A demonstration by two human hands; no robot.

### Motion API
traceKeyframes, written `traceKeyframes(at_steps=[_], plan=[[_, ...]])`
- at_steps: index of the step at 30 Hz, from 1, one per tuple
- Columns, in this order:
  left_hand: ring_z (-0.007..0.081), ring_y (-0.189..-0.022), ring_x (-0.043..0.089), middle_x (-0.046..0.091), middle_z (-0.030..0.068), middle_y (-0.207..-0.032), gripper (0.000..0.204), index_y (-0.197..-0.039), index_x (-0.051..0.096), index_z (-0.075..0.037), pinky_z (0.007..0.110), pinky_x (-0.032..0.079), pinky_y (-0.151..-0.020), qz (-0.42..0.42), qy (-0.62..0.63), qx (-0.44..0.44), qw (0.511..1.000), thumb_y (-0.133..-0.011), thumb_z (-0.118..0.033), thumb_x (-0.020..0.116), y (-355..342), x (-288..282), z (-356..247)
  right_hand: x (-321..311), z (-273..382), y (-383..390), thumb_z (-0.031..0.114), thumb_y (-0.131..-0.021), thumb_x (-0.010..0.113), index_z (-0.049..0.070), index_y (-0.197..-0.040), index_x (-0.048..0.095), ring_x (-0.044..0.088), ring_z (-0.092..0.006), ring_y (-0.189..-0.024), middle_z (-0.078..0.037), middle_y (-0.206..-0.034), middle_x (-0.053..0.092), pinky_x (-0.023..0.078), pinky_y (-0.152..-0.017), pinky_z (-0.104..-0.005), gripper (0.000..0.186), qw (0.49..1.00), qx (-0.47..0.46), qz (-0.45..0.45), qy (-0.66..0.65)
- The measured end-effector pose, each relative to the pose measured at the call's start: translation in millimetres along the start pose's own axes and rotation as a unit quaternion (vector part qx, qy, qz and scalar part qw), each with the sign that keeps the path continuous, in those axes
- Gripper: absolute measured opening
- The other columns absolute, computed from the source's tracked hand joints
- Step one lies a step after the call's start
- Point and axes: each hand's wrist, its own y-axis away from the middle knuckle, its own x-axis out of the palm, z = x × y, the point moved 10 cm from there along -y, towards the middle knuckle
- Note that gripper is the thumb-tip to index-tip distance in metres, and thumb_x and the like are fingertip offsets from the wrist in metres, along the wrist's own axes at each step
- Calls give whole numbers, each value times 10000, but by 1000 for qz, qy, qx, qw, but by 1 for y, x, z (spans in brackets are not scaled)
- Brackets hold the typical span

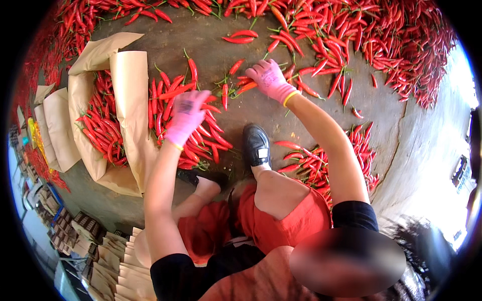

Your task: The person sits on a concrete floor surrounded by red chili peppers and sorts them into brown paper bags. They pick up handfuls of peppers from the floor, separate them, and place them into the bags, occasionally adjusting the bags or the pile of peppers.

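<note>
Left hand (187, 118)'s sitting over chilies (193, 150) beside the paper bag (129, 90), right hand (271, 82)'s hanging farther right; can't tell either grip tbh.

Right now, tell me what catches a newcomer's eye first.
Likely the heap of red chilies at upper right. Next, the pink-gloved left hand over a smaller pile left of centre, and the right hand, likewise gloved, by loose chilies at upper centre. Further left, an open paper bag holds more chilies.

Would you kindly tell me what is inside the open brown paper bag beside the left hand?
Inside the paper bag lie red chili peppers, some with green stems. The upper peppers and folded walls cover whatever lies deeper; the bottom cannot be seen.
</note>
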Motion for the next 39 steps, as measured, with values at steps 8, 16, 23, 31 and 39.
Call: traceKeyframes(at_steps=[8,16,23,31,39], plan=[[283,-984,640,667,109,-1112,424,-1184,624,-179,418,449,-888,11,-43,127,991,-779,-231,738,-30,46,-40,-20,-66,76,1,-820,710,64,-994,625,638,-156,-764,-6,-894,644,530,-690,-309,204,536,355,-201,-739],[195,-1142,598,609,93,-1244,408,-1364,528,-36,348,495,-981,-50,710,-281,644,-1028,-266,505,102,-83,51,-94,213,-56,-3,-835,661,33,-1322,509,650,-152,-902,-35,-993,672,527,-720,-305,511,371,161,59,-913],[266,-1300,501,412,156,-1497,558,-1497,300,-18,397,416,-1092,-157,644,-371,650,-1008,-177,517,257,-165,226,-111,202,-143,481,-768,767,48,-1257,598,554,-371,-1143,-190,-1299,563,462,-977,-442,675,873,-15,-44,-485],[258,-1368,434,455,143,-1481,516,-1460,411,7,360,324,-1139,-308,529,-442,655,-983,-140,542,323,-104,297,11,114,49,263,-730,705,115,-1308,540,469,-282,-1236,-66,-1345,514,423,-1000,-456,619,999,13,-33,-6],[230,-1393,405,422,146,-1516,436,-1428,448,39,373,325,-1152,-291,339,-195,873,-1015,-93,498,183,-182,135,5,51,299,314,-693,731,165,-1254,609,482,-299,-1279,-77,-1369,521,432,-974,-520,593,960,124,243,-60]])
